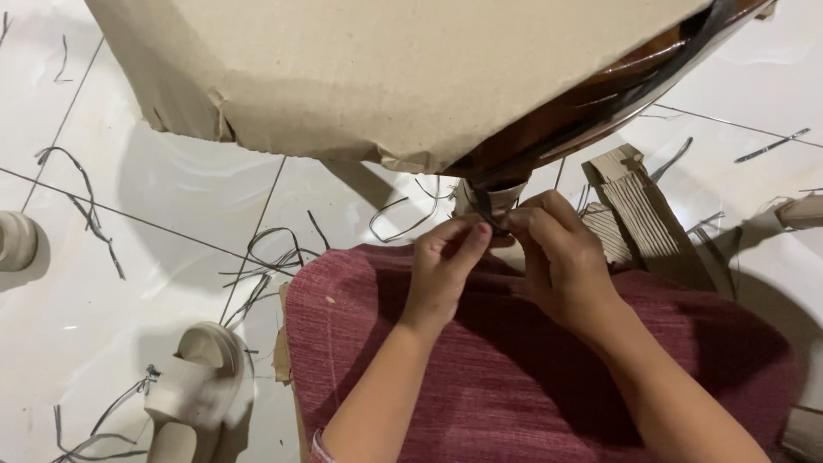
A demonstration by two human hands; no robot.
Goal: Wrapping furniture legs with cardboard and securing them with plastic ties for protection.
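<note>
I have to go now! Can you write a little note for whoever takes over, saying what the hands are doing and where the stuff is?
Left hand: fingers pinch the dark strap.
Right hand: fingers pinch the same strap from the other side.
The strap runs up to the cardboard-wrapped wooden furniture above the red-clad lap.
Done: cut strap pieces litter the white tile floor.
Left: the pinched strap is still attached.

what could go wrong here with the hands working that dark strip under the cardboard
Both the left hand and the right hand pinch a thin dark strip right below the brown wooden piece; a hard pull might snap it or cut into the fingertips. The cardboard wrap hangs over the spot, so it may hide the work. Loose strip offcuts and a sandal lie on the tiled floor, a possible slip or trip.
</note>
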